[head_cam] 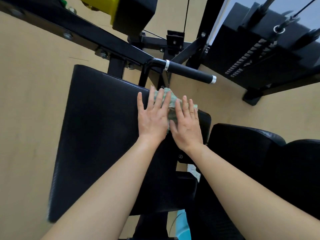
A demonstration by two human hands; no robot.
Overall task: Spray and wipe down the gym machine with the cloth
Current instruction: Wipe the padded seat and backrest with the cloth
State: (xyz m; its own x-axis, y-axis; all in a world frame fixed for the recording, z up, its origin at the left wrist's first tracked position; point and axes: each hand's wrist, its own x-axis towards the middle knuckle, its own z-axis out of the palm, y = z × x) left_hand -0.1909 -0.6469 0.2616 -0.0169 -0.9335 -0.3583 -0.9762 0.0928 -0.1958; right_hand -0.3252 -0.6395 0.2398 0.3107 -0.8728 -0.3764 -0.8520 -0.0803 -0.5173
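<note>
A large black padded seat point(103, 135) of the gym machine fills the middle of the head view. A crumpled green and white cloth point(170, 103) lies on the pad's far right corner. My left hand point(153, 116) and my right hand point(187, 125) both press flat on the cloth, fingers spread and pointing away from me. The cloth shows between and beyond the two hands. No spray bottle is clearly visible.
A black foam-covered handle point(188, 71) with chrome rings juts out just beyond the pad. The black steel frame point(110, 45) runs across the top. A weight stack point(259, 58) stands at the upper right. Another black pad point(245, 146) sits to the right. A yellow-edged pad point(131, 13) hangs above.
</note>
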